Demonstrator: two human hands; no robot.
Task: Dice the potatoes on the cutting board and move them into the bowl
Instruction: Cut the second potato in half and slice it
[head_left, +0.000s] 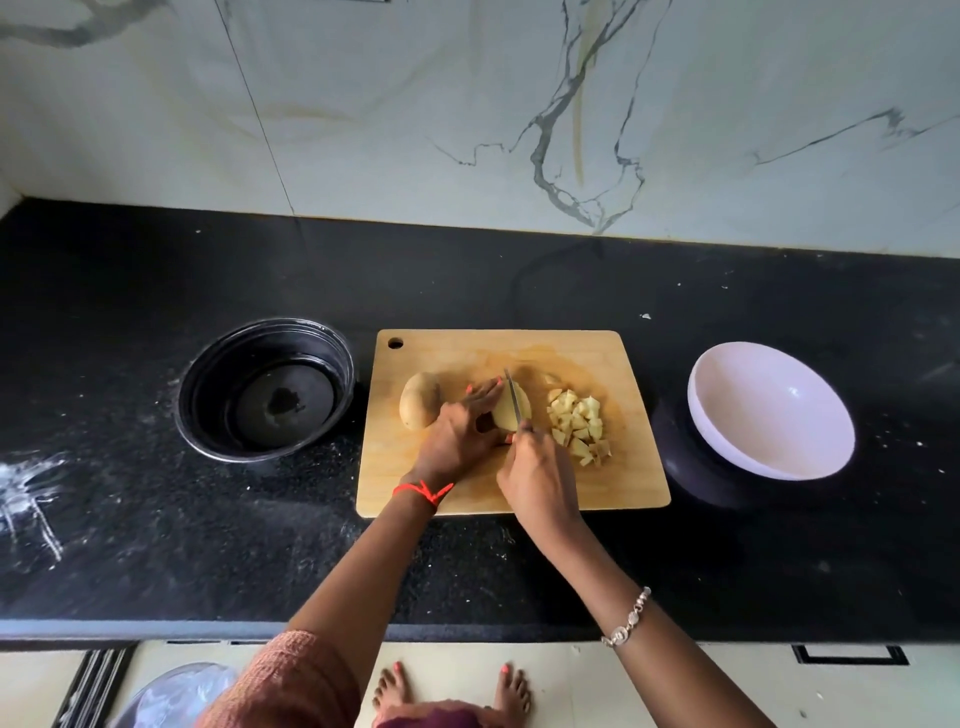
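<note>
A wooden cutting board (597, 488) lies on the black counter. On it my left hand (460, 434) presses down on a peeled potato piece (525, 406). My right hand (537, 480) grips a knife (514, 397) whose blade rests across that piece. A whole unpeeled potato (420, 407) lies to the left of my left hand. A pile of diced potato cubes (579, 423) sits to the right of the blade. An empty white bowl (771, 410) stands right of the board.
A black bowl (265, 389) with a little liquid stands left of the board. The counter (156, 545) has white smears at its left end. A marble wall rises behind. My bare feet show on the floor below the counter edge.
</note>
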